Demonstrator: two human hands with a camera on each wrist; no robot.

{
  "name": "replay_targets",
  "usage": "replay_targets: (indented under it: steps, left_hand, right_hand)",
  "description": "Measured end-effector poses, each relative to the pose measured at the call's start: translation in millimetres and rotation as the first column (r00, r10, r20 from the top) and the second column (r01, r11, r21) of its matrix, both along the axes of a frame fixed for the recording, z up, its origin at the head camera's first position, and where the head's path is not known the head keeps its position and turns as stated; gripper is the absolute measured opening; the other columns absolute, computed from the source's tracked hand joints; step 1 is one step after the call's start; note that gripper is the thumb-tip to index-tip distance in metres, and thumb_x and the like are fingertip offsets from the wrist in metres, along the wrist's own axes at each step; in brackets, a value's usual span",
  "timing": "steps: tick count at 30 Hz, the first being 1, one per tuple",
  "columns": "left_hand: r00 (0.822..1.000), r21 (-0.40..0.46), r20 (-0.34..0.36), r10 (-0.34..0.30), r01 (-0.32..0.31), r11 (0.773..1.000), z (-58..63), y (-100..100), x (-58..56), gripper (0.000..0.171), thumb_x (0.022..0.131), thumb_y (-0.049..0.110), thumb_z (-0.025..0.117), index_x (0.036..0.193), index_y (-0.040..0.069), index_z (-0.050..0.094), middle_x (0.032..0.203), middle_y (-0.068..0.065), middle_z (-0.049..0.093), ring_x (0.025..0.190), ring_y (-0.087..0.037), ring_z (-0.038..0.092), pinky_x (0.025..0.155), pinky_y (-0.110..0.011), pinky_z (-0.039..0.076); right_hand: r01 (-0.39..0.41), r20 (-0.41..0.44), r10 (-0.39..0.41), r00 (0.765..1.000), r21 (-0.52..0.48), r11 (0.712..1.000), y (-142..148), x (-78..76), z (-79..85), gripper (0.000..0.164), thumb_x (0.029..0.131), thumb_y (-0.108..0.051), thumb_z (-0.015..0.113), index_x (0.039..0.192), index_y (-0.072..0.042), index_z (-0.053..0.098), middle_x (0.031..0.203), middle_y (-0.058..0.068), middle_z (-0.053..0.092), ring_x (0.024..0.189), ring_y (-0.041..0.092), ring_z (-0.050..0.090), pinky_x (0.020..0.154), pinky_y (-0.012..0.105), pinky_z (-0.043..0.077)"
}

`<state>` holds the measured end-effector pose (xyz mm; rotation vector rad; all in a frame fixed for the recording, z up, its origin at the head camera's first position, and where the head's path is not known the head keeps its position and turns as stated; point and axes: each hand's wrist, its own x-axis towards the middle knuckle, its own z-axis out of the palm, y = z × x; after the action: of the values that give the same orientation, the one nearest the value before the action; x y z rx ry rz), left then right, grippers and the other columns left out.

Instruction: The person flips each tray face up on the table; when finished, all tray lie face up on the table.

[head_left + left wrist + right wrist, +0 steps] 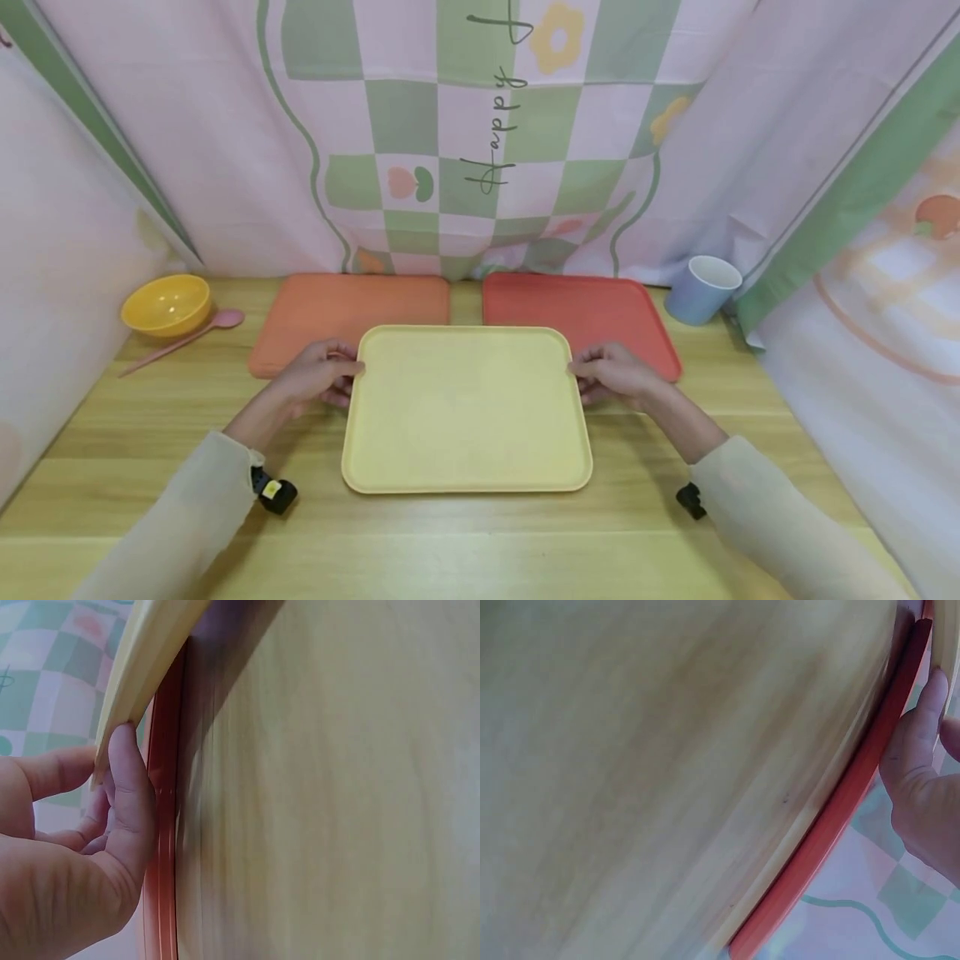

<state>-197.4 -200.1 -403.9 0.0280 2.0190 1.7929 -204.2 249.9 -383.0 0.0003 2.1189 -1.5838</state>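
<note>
A pale yellow tray [467, 408] is held by both hands, raised off the wooden table. My left hand [318, 375] pinches its left edge, thumb on top and fingers beneath. On the opposite edge my right hand [613, 375] grips in the same way. The left wrist view shows the tray's underside [146, 656] between thumb and fingers. Only a strip of the tray [943, 645] shows in the right wrist view, beside the right hand [926, 780]. Behind the tray lie an orange tray [360, 300] and a red tray [573, 300], each partly covered by it.
At the back left are a yellow bowl [167, 307] and a pink spoon [183, 340]. A blue cup [701, 290] stands at the back right. Patterned curtains [465, 125] border the back and sides of the wooden table [465, 542].
</note>
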Motion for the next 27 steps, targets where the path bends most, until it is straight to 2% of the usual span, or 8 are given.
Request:
replay_targets:
  steps: [7, 15, 19, 27]
  left_hand:
    - [1.0, -0.019, -0.011, -0.015, 0.015, 1.0, 2.1, 0.4, 0.4, 0.024, 0.102, 0.007, 0.057, 0.12, -0.004, 0.046, 0.086, -0.008, 0.065, 0.07, -0.018, 0.066, 0.061, -0.032, 0.059]
    - [0.999, -0.064, -0.038, 0.011, -0.014, 0.998, 1.9, 3.3, 0.1, 0.031, 0.099, 0.005, 0.062, 0.124, -0.008, 0.048, 0.097, -0.01, 0.06, 0.077, -0.018, 0.063, 0.066, -0.031, 0.058]
    - [1.0, -0.063, -0.028, 0.003, -0.004, 0.998, 1.1, 1.3, 1.9, 0.038, 0.097, 0.001, 0.064, 0.128, -0.01, 0.046, 0.096, -0.012, 0.059, 0.075, -0.019, 0.065, 0.063, -0.031, 0.059]
    - [1.0, -0.09, -0.02, -0.021, 0.019, 0.996, -2.1, -1.9, 4.4, 0.042, 0.094, -0.001, 0.067, 0.129, -0.008, 0.044, 0.098, -0.013, 0.055, 0.076, -0.02, 0.062, 0.063, -0.031, 0.059]
  right_hand:
    - [0.008, -0.011, -0.008, 1.0, 0.025, 1.0, 0.8, 1.7, 0.2, 0.018, 0.104, -0.006, 0.054, 0.11, 0.011, 0.056, 0.086, 0.009, 0.06, 0.075, 0.015, 0.062, 0.065, 0.027, 0.058]
    - [0.008, -0.029, -0.007, 1.0, 0.044, 0.999, 0.4, 4.2, 2.9, 0.018, 0.102, -0.005, 0.058, 0.107, 0.012, 0.058, 0.091, 0.01, 0.06, 0.079, 0.015, 0.063, 0.067, 0.027, 0.059]
    - [-0.012, -0.052, 0.015, 0.999, 0.066, 0.998, 2.6, 5.8, -0.1, 0.016, 0.099, -0.003, 0.061, 0.1, 0.013, 0.061, 0.087, 0.011, 0.063, 0.076, 0.016, 0.065, 0.069, 0.029, 0.06]
    - [-0.049, -0.043, 0.054, 0.998, 0.104, 0.993, 7.2, 7.6, -4.4, 0.017, 0.095, -0.003, 0.067, 0.099, 0.014, 0.067, 0.08, 0.011, 0.067, 0.071, 0.015, 0.067, 0.068, 0.029, 0.06]
